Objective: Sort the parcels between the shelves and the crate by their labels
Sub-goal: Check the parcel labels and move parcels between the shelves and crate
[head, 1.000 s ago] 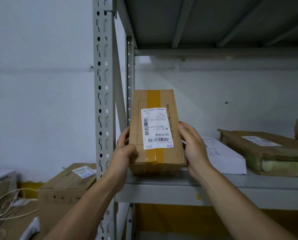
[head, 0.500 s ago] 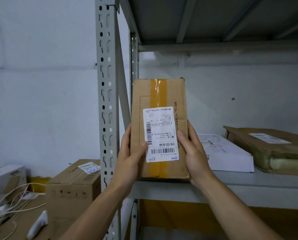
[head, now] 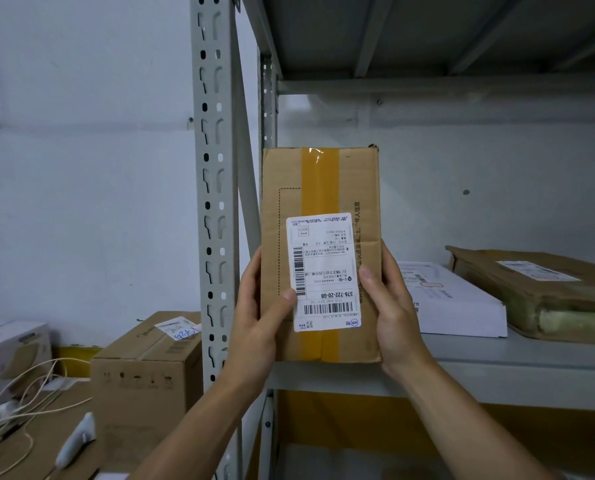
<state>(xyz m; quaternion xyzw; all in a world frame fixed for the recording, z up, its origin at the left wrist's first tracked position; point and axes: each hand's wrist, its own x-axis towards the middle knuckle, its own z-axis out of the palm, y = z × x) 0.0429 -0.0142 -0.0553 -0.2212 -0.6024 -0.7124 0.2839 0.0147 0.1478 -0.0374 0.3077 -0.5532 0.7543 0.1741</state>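
Two-handed, my left hand (head: 258, 327) and right hand (head: 393, 320) clamp the taped cardboard parcel (head: 323, 188) upright just before the metal shelf (head: 497, 368); I'd turn its upside-down label (head: 323, 268) round, thumbs off the barcodes, to read it.

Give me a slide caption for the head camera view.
Left hand and right hand hold a taped cardboard parcel upright before the shelf, shipping label facing the camera.

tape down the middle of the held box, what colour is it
Yellow-orange tape on the brown cardboard box, clearest in the head view.
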